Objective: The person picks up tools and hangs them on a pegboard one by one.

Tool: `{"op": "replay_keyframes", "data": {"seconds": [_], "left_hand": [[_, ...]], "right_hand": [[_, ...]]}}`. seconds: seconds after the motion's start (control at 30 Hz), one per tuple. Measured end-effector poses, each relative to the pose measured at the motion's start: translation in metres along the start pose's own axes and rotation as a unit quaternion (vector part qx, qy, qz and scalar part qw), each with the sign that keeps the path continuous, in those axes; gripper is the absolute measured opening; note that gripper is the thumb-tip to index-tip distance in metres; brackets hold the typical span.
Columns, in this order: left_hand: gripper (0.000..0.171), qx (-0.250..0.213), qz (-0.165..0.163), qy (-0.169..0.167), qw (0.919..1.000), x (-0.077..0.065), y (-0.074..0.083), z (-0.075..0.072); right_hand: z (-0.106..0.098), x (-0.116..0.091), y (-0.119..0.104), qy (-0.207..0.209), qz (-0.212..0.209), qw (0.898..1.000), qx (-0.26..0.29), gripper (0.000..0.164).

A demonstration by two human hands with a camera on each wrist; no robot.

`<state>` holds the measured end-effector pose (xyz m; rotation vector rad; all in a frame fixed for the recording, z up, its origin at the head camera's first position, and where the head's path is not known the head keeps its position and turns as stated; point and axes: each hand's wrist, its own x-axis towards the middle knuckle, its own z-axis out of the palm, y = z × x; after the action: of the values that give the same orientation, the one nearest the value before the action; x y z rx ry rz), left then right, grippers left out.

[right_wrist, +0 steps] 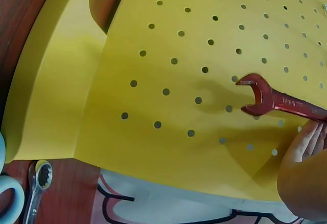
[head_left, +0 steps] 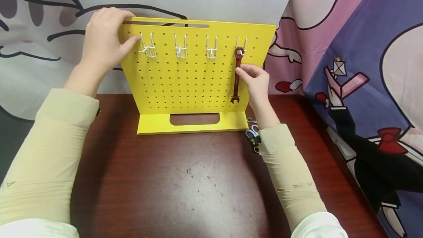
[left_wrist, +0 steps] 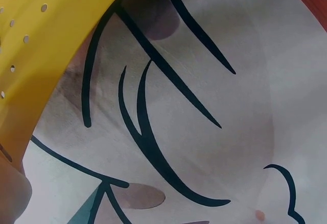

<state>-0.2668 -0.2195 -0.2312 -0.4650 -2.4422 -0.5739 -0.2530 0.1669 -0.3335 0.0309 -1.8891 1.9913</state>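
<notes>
A yellow pegboard (head_left: 198,122) stands on the table, with a row of white wire hooks near its top. My left hand (head_left: 104,41) grips the board's upper left corner, thumb on the front face and fingers over the top edge. In my right hand (head_left: 258,83) a dark red combination wrench (head_left: 236,78) is pinched between thumb and fingers. The wrench hangs upright, ring end at the rightmost hook (head_left: 246,41) and open end down. The right wrist view shows its open jaw close over the perforated face.
Beside the board's right foot lie scissors with light blue handles (head_left: 250,133) and a silver wrench (right_wrist: 32,201), partly behind the right forearm. Three more hooks, such as the leftmost hook (head_left: 151,51), hold no tools. Printed cloth (head_left: 357,39) hangs behind and at the right.
</notes>
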Motion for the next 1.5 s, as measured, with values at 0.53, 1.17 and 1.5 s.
{"op": "replay_keyframes", "data": {"seconds": [0.53, 1.17, 1.5], "left_hand": [[0.045, 0.0, 0.004, 0.009, 1.0, 0.0, -0.004, 0.003], [0.044, -0.011, 0.007, 0.02, 0.9997, -0.002, -0.004, 0.004], [0.042, -0.013, 0.016, 0.027, 0.9994, -0.003, -0.004, 0.005]], "right_hand": [[0.001, 0.003, -0.001, -0.012, -0.028, 0.997, -0.065, 0.014], [-0.067, -0.003, 0.02, -0.089, 0.009, 0.973, -0.214, 0.025], [-0.119, -0.014, 0.05, -0.165, 0.018, 0.929, -0.331, 0.02]]}}
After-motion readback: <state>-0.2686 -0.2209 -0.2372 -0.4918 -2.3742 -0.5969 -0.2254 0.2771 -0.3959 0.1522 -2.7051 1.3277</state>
